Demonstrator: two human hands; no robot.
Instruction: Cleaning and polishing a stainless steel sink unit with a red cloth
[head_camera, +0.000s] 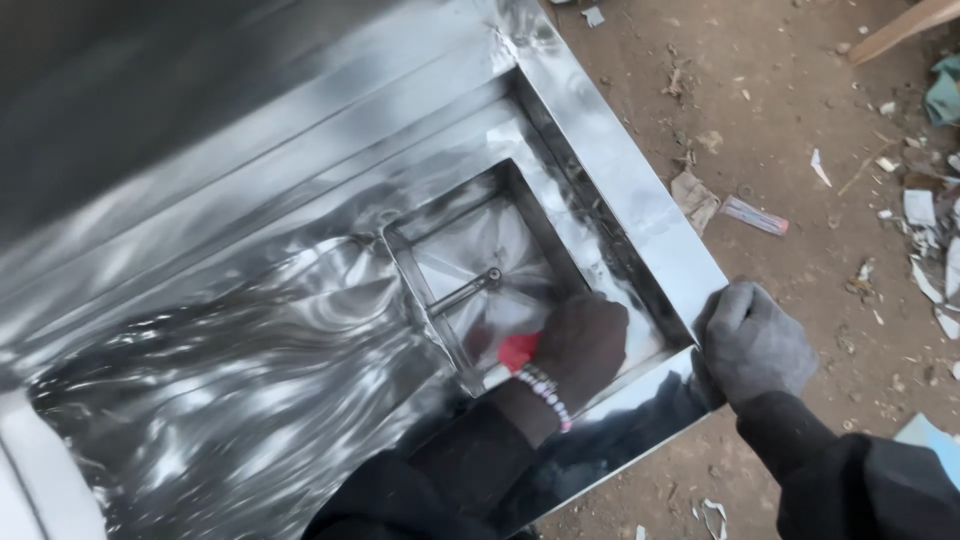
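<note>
Two hands at the corner of a shiny steel cabinet.

The cabinet (250, 200), of bright, rippled sheet steel, lies over bare dirt ground (800, 120) strewn with paper scraps. A square recess (480, 270) sinks into its near right part, with a thin rod crossing its floor. The right hand (752, 343), dusty grey, is clenched over the cabinet's near right corner, probably steadying it. The left hand (583, 340), a bead bracelet (545, 392) at its wrist, reaches into the recess, curled on something red (517, 350), seemingly a cloth.
</note>
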